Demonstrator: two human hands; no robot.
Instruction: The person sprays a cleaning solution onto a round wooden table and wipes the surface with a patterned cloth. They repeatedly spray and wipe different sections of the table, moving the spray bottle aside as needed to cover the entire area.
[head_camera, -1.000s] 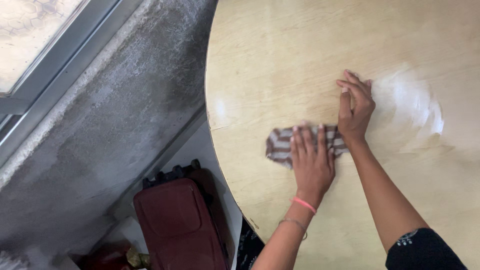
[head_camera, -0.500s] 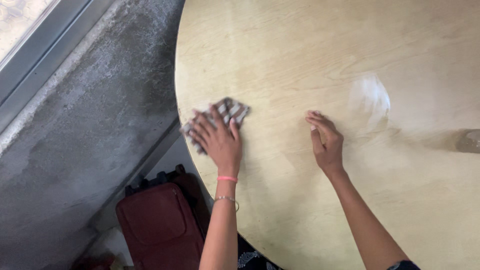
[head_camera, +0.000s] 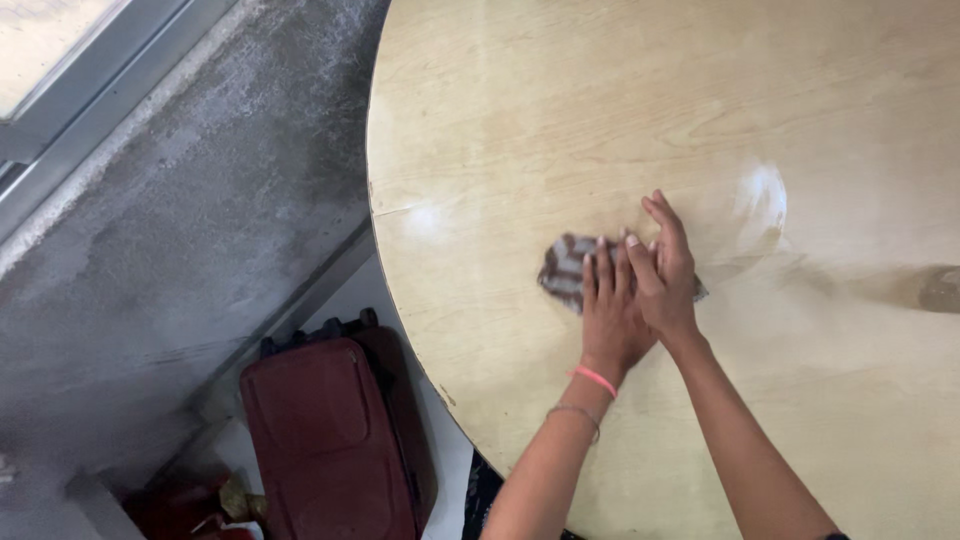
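Cloth: striped brown rag (head_camera: 566, 268) lies flat on the round wooden worktop (head_camera: 620, 90), inboard of its left edge | Left hand (head_camera: 610, 318) – fingers extended, pressing the rag | Right hand (head_camera: 668, 272) – fingers flat, overlapping left hand | Technique: maintain even downward pressure, palms flat, rag unbunched.

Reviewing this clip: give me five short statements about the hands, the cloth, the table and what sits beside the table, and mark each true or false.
1. The left hand lies flat on a striped cloth. True.
2. The right hand is lifted well away from the left one. False: it lies partly over the left hand, on the cloth.
3. The table is round-edged, of pale wood. True.
4. A dark red case stands on the table. False: it sits on the floor beside the table.
5. The left wrist is bare. False: it wears a pink band and a thin bracelet.
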